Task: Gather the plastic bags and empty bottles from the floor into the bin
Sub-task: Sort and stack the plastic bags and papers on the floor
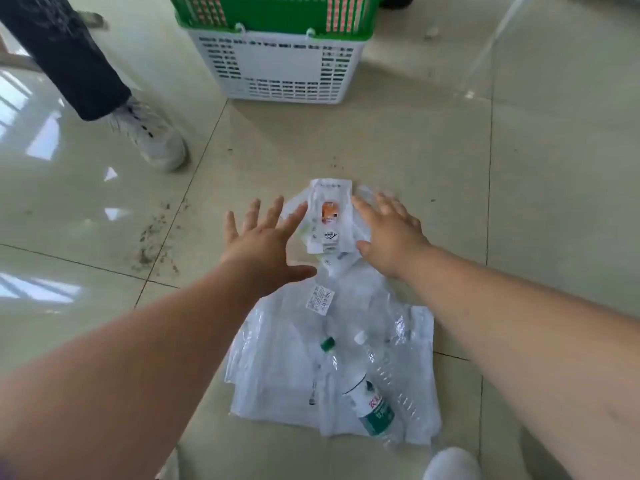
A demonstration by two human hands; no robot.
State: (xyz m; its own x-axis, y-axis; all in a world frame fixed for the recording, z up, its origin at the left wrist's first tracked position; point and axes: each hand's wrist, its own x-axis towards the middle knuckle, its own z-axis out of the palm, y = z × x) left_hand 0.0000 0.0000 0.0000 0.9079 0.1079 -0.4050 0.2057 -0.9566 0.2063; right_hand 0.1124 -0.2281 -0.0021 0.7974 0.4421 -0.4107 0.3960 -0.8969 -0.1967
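Observation:
A pile of clear plastic bags [277,368] lies on the tiled floor in front of me. On it lie a clear bottle with a green label [372,400] and white cap, and a second bottle with a green cap [327,351]. A small white packet with an orange print [329,216] rests at the pile's far end. My left hand [266,247] hovers open just left of that packet, fingers spread. My right hand [391,233] is open on its right side, over a crumpled clear bag. The white bin with a green rim [277,71] stands farther ahead.
Another person's dark trouser leg and white shoe [152,136] stand at the left, near the bin. A green basket [270,12] sits stacked in the bin's top. Dirt specks [152,237] mark the floor left of my hands. My white shoe tip [450,465] shows at the bottom.

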